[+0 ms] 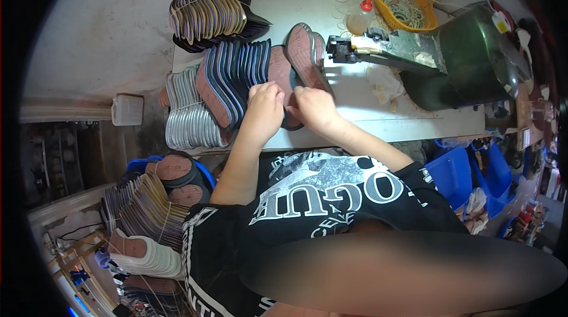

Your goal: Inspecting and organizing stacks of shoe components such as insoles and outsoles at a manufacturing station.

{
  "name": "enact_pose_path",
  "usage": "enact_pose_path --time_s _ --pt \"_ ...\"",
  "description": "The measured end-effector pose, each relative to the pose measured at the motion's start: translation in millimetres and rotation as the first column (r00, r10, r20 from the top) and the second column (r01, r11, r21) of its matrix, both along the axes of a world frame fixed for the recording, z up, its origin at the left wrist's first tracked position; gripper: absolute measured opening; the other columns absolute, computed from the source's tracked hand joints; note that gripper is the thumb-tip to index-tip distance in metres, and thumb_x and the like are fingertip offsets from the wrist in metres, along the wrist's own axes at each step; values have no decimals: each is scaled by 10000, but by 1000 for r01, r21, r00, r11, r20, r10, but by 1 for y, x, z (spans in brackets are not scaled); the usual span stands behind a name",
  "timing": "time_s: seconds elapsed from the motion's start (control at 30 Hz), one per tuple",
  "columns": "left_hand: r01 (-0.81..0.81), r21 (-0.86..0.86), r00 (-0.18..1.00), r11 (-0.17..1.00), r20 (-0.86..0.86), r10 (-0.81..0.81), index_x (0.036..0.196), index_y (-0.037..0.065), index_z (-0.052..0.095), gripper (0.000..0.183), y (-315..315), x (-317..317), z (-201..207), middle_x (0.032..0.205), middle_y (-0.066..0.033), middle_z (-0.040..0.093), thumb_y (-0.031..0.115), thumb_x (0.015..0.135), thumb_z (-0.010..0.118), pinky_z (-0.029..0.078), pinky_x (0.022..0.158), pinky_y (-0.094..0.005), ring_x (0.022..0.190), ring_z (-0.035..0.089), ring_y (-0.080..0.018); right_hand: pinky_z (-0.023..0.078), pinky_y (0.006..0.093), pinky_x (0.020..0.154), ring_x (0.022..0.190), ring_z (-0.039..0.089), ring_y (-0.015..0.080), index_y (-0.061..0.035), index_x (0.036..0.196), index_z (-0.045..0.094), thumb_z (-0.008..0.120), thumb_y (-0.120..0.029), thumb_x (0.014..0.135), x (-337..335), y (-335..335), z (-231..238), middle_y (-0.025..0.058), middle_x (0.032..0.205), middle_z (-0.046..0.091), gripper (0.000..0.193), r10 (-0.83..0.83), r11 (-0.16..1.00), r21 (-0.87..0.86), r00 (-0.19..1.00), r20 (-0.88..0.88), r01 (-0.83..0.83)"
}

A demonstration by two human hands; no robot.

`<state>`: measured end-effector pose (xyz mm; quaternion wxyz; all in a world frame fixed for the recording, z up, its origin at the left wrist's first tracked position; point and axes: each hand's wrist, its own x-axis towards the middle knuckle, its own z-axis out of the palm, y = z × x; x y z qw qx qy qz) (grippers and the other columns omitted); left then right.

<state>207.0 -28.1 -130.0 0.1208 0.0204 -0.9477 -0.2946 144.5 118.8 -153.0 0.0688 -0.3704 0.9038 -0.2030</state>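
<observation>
My left hand (266,105) and my right hand (313,107) are close together over the near end of a row of shoe soles (228,80). The row has dark edges with blue lines, and its soles overlap one another. Both hands have curled fingers around the lower part of the rightmost brown-topped sole (280,67). Whatever lies between the fingertips is hidden or too small to make out. Just beyond my right hand, a loose pair of brown-topped soles (303,50) leans to the right of the row.
A grey sole bundle (184,107) and a tan-edged one (208,9) flank the row on the white table (378,130). A green machine (464,59) stands right. Behind are a yellow basket (431,23) of bands and a red-nozzled bottle (359,21). More soles (151,207) are lower left.
</observation>
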Motion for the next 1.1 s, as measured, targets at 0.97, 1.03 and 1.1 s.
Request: enact_pose_path --time_s 0.97,1.03,1.1 --pt "5 982 998 -189 -17 -62 1158 -26 502 395 59 -32 72 1023 -95 618 131 840 676 489 815 -252 896 608 -128 369 166 569 646 499 38 -24 1035 599 729 -396 791 -24 57 44 -4 840 616 464 691 486 -695 254 677 530" --pt "22 988 995 -155 -36 -92 1153 -25 504 388 61 -35 74 1031 -96 617 119 837 676 488 818 -252 902 608 -128 408 184 554 642 551 63 -14 970 629 764 -299 771 -35 61 48 13 813 626 374 708 497 -729 266 654 470" --pt "50 995 995 -92 -57 -76 1139 -22 511 374 60 -36 71 1039 -100 619 92 824 677 489 824 -255 910 608 -130 526 236 595 681 618 118 10 982 624 739 -172 778 -44 68 67 54 832 646 296 660 588 -694 248 709 417"
